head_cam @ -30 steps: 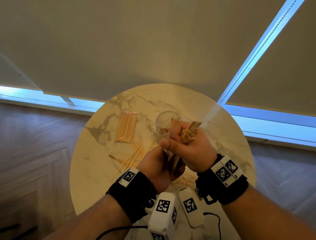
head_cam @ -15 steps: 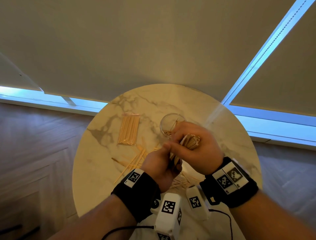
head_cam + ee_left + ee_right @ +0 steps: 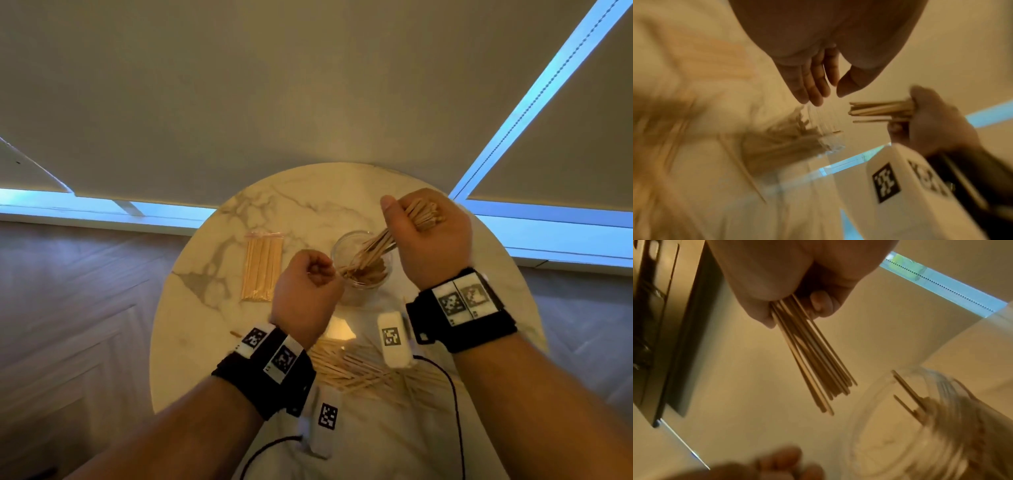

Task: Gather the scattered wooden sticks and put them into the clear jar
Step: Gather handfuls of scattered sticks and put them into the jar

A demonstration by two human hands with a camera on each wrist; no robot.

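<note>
My right hand [image 3: 411,219] grips a bundle of thin wooden sticks [image 3: 376,245] and holds it tilted, lower ends pointing down at the mouth of the clear jar [image 3: 342,246]. In the right wrist view the bundle [image 3: 813,353] hangs just above and beside the jar's rim [image 3: 875,402], not touching it. Several sticks stand inside the jar. My left hand [image 3: 318,270] hovers at the jar's left side; in the left wrist view its fingers [image 3: 813,87] are relaxed and hold nothing. More loose sticks [image 3: 359,370] lie scattered on the table in front of me.
The round marble table [image 3: 308,205] also carries a wrapped packet of sticks [image 3: 262,267] left of the jar and a single stick [image 3: 236,334] near my left wrist. Wood floor surrounds the table; blinds hang behind it.
The hands have parted. My left hand let go of the bundle's lower ends and moved to the jar's left. My right hand carried the bundle back and right, tilting it over the jar.
</note>
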